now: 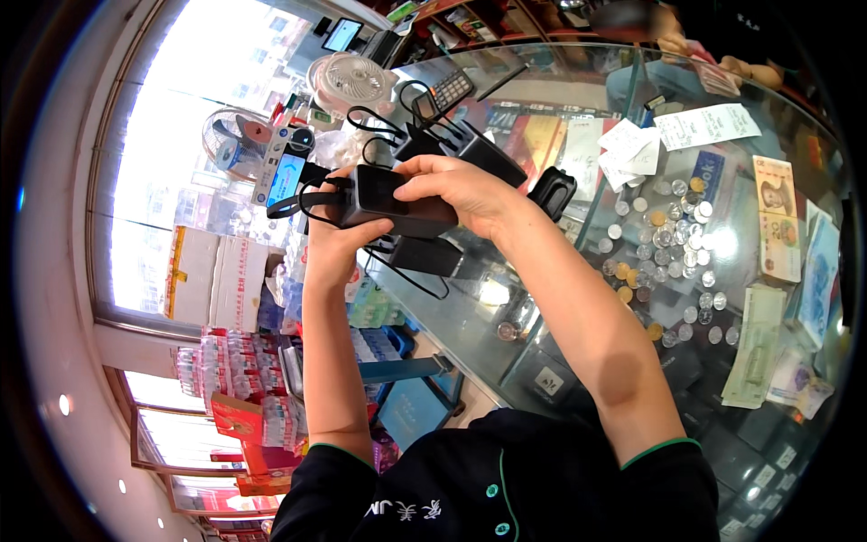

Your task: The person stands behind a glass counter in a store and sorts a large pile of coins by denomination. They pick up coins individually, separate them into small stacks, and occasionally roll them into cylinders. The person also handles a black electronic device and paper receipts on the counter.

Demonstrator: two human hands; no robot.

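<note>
Both my hands hold a black box-shaped power bank with a looped black cable at its left end. My left hand grips that end, thumb along the near side and fingers mostly hidden behind it. From the right, my right hand is closed on the same power bank, its thumb on top. A similar black box lies just below it on the glass counter. Farther off are two more black boxes with looped cables, one beyond my right hand and another beside it.
Coins are spread over the glass counter, with banknotes and paper slips at right. A small fan, a calculator and a device with a lit screen stand beyond. Another person's hand shows far right.
</note>
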